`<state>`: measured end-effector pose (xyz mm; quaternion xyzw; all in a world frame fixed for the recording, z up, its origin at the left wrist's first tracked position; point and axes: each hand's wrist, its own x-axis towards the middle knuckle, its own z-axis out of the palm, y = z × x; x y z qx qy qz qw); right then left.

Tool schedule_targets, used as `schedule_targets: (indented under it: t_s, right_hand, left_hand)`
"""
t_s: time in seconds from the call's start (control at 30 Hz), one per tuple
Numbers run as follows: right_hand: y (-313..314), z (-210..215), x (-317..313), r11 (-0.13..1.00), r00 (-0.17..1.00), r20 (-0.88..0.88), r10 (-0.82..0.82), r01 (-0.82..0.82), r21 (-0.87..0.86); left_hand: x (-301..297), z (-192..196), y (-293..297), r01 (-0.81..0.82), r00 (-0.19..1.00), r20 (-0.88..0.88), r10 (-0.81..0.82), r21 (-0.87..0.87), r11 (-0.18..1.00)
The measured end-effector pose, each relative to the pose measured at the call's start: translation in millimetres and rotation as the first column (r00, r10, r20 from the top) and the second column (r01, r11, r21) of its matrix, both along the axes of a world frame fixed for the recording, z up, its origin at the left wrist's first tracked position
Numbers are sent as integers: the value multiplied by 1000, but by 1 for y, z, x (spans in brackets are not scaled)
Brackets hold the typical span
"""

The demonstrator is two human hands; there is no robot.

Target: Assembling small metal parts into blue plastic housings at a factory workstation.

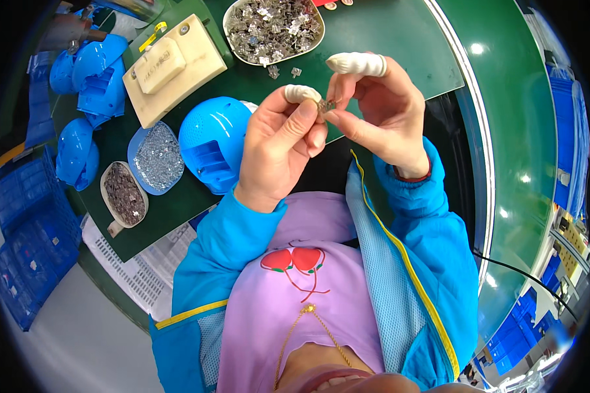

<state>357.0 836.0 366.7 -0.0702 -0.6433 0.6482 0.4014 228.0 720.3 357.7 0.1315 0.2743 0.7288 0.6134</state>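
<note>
My left hand [273, 141] and my right hand [390, 114] meet above the green work surface. Between their fingertips is a small metal piece [326, 105], pinched from both sides; its exact shape is partly hidden. White finger cots cover an index finger on each hand. Just left of my left hand lies a glossy blue plastic housing [203, 124] with a rectangular recess. Beyond my hands stands a white tray [232, 51] heaped with small metal clips. Two loose metal clips [296, 72] lie beside it.
A cream block fixture [206, 56] sits at the far left, near more blue housings [101, 72]. A blue dish [134, 147] holds tiny shiny parts; a pale dish [105, 190] holds darker ones. Blue crates [36, 242] stand at left. A green strip [524, 164] with a pale edge runs along the right.
</note>
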Motion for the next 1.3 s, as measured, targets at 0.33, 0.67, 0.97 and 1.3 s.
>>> schedule_targets:
  t_s: [0.33, 0.67, 0.97, 1.3]
  right_hand:
    - [28, 21, 15, 589, 981, 178, 75, -187, 786]
    - [25, 14, 31, 983, 986, 160, 38, -66, 174]
    - [24, 7, 24, 984, 906, 384, 176, -163, -66]
    - [9, -17, -2, 568, 844, -245, -477, 509, 647]
  left_hand:
    - [-8, -5, -5, 104, 971, 230, -65, -165, 981]
    - [13, -3, 21, -58, 978, -204, 47, -44, 997]
    - [13, 0, -1, -157, 562, -824, 67, -28, 987]
    - [22, -6, 22, -201, 924, -324, 203, 39, 979]
